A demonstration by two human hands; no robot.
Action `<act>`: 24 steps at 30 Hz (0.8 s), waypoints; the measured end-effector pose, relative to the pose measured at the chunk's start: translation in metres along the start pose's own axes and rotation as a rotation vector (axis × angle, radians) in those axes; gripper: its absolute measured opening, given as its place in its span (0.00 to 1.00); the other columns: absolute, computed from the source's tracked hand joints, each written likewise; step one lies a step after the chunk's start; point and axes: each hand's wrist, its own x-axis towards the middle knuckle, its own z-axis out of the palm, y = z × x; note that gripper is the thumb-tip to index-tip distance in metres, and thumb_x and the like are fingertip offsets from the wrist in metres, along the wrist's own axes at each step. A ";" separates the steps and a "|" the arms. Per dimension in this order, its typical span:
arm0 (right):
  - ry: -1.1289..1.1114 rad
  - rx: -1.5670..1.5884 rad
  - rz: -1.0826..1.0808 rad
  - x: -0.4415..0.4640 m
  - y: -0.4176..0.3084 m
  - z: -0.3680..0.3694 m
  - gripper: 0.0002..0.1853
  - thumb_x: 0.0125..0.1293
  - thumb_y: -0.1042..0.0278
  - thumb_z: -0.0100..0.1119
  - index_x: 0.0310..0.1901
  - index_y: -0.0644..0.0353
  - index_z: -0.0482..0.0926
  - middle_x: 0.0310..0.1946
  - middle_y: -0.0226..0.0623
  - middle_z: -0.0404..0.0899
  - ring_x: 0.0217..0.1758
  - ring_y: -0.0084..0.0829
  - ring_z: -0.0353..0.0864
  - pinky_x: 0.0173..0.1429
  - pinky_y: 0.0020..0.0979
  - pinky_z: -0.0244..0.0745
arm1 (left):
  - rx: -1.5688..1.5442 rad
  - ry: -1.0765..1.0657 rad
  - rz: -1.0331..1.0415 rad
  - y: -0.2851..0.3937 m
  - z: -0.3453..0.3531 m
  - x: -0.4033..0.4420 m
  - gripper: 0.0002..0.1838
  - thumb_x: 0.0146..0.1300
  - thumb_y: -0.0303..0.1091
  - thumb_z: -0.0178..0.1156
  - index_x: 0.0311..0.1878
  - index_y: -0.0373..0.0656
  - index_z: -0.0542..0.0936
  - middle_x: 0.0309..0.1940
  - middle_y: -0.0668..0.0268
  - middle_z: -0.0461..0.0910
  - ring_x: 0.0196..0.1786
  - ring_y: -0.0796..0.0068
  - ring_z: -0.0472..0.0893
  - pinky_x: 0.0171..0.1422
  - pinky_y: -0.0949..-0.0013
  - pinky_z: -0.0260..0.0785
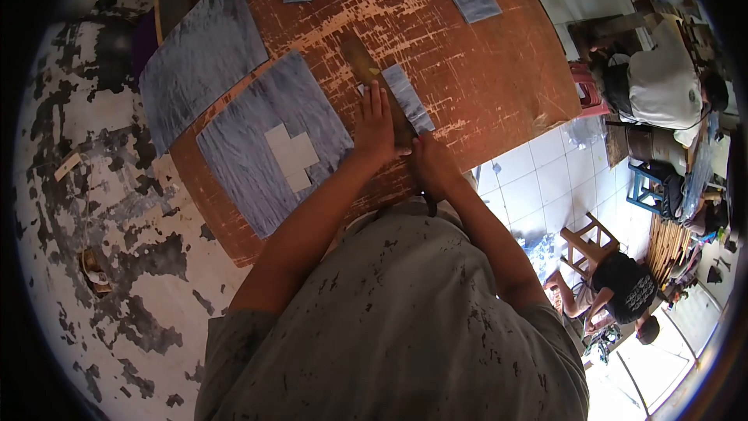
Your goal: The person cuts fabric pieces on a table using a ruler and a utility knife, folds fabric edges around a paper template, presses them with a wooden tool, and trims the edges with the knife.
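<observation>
On my feed, the left hand (375, 126) lies flat, fingers extended, over the brown straightedge (358, 56); the right hand (434, 162) curls near the grey strip (408, 99), around what I cannot tell.

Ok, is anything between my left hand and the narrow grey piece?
Yes: part of the brown strip shows between your left hand and the narrow grey piece; the hand lies over that strip.
</observation>
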 end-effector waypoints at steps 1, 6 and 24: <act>-0.001 0.001 0.003 0.000 -0.002 -0.001 0.21 0.86 0.56 0.44 0.56 0.69 0.76 0.46 0.70 0.85 0.54 0.69 0.85 0.59 0.61 0.78 | 0.000 -0.003 0.002 0.000 0.000 0.000 0.86 0.40 0.69 0.86 0.87 0.26 0.44 0.90 0.42 0.34 0.91 0.39 0.41 0.91 0.38 0.45; -0.056 -0.033 0.032 0.010 -0.008 -0.004 0.21 0.84 0.56 0.47 0.58 0.70 0.76 0.49 0.69 0.86 0.57 0.67 0.87 0.62 0.61 0.80 | 0.051 -0.076 -0.017 0.003 -0.007 0.001 0.85 0.44 0.72 0.83 0.87 0.26 0.42 0.90 0.41 0.33 0.92 0.40 0.39 0.92 0.39 0.44; -0.263 -0.485 -0.196 0.000 -0.004 -0.015 0.20 0.77 0.62 0.55 0.60 0.70 0.81 0.47 0.65 0.87 0.50 0.62 0.90 0.51 0.56 0.87 | 0.032 -0.084 -0.040 0.005 -0.010 0.000 0.85 0.44 0.71 0.84 0.88 0.28 0.41 0.91 0.44 0.32 0.92 0.43 0.38 0.89 0.30 0.44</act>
